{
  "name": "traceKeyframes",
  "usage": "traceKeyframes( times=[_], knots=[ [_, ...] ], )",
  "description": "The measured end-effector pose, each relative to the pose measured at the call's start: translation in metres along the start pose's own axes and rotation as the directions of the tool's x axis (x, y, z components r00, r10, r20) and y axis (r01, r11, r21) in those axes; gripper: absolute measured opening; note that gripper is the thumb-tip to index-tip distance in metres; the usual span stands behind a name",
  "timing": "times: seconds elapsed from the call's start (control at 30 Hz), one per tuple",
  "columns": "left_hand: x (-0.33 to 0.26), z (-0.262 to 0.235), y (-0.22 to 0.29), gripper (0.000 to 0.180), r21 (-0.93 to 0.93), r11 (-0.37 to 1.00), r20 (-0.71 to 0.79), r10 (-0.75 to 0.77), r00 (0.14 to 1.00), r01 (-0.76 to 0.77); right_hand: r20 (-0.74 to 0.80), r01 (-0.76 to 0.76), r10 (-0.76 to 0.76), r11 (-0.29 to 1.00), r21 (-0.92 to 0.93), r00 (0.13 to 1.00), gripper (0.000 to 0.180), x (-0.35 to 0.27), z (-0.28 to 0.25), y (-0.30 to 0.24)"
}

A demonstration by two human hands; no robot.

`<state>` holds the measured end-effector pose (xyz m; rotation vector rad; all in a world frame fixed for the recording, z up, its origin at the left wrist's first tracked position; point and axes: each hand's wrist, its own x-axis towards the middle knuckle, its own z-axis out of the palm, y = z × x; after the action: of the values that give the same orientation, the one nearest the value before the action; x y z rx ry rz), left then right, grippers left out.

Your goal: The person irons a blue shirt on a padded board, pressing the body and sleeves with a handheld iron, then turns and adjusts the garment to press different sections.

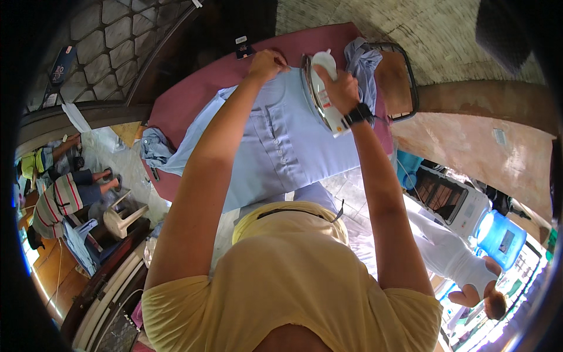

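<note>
A light blue button-up shirt (293, 129) lies spread over a maroon-covered ironing board (202, 85), its buttons and a pocket showing. My right hand (341, 91) is wrapped round the handle of a white clothes iron (324, 94), which rests on the right part of the shirt with its tip pointing away from me. At the shirt's far edge, left of the iron, my left hand (270, 63) has its fingers bent together on the fabric. One sleeve (157, 146) is bunched at the board's left end; more blue cloth (362, 64) is crumpled at the far right.
A dark tag (244, 48) lies on the board's far edge. A metal-framed rest (396, 82) extends from its right end. A dark metal grille (111, 41) stands at far left. One person (64, 199) is at left, another (463, 261) at lower right by a blue water jug (501, 234).
</note>
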<state>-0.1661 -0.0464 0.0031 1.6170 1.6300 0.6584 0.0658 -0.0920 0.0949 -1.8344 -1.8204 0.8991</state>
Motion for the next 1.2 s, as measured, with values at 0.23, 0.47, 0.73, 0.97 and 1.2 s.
traceKeyframes(
  times=[0.23,0.47,0.73,0.97,1.2],
  knots=[
    [0.009,-0.007,-0.02,0.019,-0.046,0.999,0.121,0.016,0.993,-0.01,-0.039,0.235,-0.235,0.972,-0.012,0.971,0.062,-0.042,0.025,0.003],
    [-0.059,-0.014,-0.011,0.012,0.068,0.995,-0.584,0.1,0.806,-0.074,0.019,0.192,-0.193,0.957,-0.217,0.981,0.067,-0.003,0.035,-0.02],
    [-0.148,0.032,-0.008,0.021,0.183,0.983,-0.308,0.057,0.95,0.001,0.181,0.158,-0.117,0.96,-0.232,0.977,0.07,0.004,0.031,-0.054],
    [-0.149,0.036,-0.017,0.02,0.13,0.991,-0.307,0.079,0.948,-0.04,0.134,0.197,-0.173,0.96,-0.2,0.976,0.069,-0.003,0.038,-0.043],
    [-0.144,0.028,-0.02,0.015,-0.191,0.981,-0.258,-0.084,0.962,0.034,0.22,0.232,-0.186,0.95,-0.209,0.958,0.07,-0.011,0.038,-0.035]
  ],
)
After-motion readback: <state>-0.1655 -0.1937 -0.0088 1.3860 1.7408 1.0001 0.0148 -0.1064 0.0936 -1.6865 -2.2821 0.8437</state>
